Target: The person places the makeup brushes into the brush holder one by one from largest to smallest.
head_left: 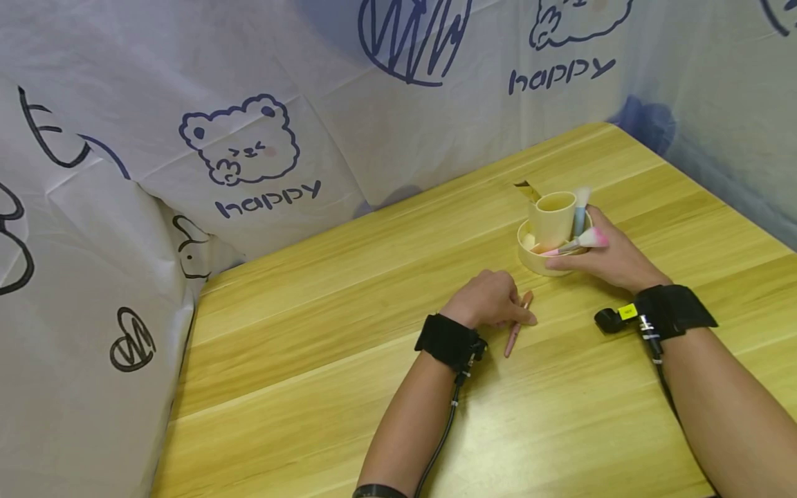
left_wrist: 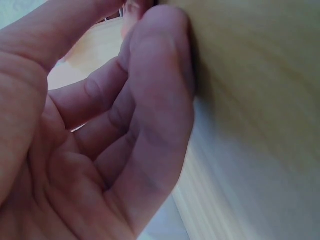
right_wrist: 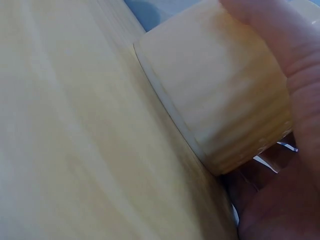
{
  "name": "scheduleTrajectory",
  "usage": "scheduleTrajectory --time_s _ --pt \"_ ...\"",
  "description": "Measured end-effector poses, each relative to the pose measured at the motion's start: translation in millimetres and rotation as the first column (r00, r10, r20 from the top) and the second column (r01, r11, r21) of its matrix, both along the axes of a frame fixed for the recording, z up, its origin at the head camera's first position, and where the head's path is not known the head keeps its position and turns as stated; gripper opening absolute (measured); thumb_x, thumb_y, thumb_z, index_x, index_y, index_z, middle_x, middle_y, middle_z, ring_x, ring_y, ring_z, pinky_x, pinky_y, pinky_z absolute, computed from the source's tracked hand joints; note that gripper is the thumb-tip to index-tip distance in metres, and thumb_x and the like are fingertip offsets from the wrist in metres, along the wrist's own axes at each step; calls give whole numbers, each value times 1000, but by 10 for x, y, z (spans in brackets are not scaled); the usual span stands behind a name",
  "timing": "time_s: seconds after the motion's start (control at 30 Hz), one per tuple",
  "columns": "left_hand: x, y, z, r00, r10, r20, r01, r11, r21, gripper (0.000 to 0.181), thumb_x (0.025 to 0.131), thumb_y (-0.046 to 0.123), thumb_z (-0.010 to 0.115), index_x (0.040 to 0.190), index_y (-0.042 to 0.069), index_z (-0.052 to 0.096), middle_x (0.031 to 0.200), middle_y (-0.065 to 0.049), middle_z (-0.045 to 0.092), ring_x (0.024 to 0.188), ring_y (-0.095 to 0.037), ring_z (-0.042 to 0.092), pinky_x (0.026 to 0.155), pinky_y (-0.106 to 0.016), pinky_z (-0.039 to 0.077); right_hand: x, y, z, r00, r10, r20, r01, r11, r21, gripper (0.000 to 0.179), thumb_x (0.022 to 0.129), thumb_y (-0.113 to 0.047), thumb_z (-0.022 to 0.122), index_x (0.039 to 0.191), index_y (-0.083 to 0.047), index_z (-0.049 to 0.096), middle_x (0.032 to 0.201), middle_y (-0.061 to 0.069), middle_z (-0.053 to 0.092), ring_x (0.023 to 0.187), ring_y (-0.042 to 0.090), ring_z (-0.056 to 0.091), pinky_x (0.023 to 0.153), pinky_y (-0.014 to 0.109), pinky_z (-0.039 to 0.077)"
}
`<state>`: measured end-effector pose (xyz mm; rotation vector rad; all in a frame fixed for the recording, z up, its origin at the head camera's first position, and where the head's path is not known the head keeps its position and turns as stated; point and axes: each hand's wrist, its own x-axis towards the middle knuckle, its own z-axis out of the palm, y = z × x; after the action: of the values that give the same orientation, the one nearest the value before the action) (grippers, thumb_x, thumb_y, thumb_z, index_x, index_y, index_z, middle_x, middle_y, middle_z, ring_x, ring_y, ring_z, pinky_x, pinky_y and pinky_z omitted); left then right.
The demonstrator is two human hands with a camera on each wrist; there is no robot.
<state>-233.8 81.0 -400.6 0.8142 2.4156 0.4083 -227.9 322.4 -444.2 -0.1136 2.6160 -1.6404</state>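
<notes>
My left hand (head_left: 488, 299) is low over the table with its fingers curled. Its thumb crosses a slim pink stick (head_left: 512, 340) that looks like a makeup brush. In the left wrist view the curled fingers (left_wrist: 160, 90) hide most of the pinch. Further right, my right hand (head_left: 613, 259) grips the side of a round cream holder (head_left: 537, 263), thumb in front and fingers behind. A cup (head_left: 554, 225) rises from its middle. Around the cup lean a pink-and-white makeup brush (head_left: 591, 238) and a blue-handled brush (head_left: 580, 214). The right wrist view shows the holder's wall (right_wrist: 215, 90) low against the table.
A gold, dark-tipped flat piece (head_left: 528, 191) sticks up at the holder's back left. The wooden table (head_left: 299, 360) meets a white cloth (head_left: 336, 138) with drawings at its back and left. Cables (head_left: 445, 443) run from the wrist cameras along both forearms.
</notes>
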Motion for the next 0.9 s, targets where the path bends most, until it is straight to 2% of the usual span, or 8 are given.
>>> scheduleTrajectory --time_s 0.13,0.37,0.67,0.8,0.9 --pt "1 2 3 1000 1 6 -1 1000 4 41 91 40 80 60 13 74 51 1 63 40 -4 48 42 -17 32 1 -8 -3 1000 -3 -11 3 1000 0 100 84 -35 87 160 -32 21 150 6 50 131 16 48 113 47 36" --pt "5 5 -3 1000 10 7 -10 1000 8 42 91 39 80 58 14 73 51 1 62 40 -4 46 42 -17 32 10 14 2 1000 -5 18 5 1000 19 112 85 -35 86 166 -22 9 158 20 43 145 36 40 119 62 30" --pt "17 -2 3 1000 15 4 -15 1000 15 41 90 38 81 59 12 72 50 1 60 40 -4 44 41 -16 31 -3 28 8 999 -6 53 2 998 60 119 86 -36 85 167 -25 -1 163 25 36 152 43 32 121 66 26" --pt "24 -2 10 1000 18 3 -18 1000 17 41 90 38 81 60 12 73 50 1 60 40 -4 45 41 -16 31 -2 27 4 999 -8 39 6 999 50 119 85 -37 86 167 -25 1 163 23 37 151 41 33 121 65 25" --pt "26 0 12 1000 24 3 -24 1000 13 41 90 39 81 59 12 73 50 1 60 40 -4 46 42 -16 32 -12 14 1 1000 -8 1 8 1000 22 113 83 -34 88 166 -25 12 160 17 39 147 35 37 121 63 26"
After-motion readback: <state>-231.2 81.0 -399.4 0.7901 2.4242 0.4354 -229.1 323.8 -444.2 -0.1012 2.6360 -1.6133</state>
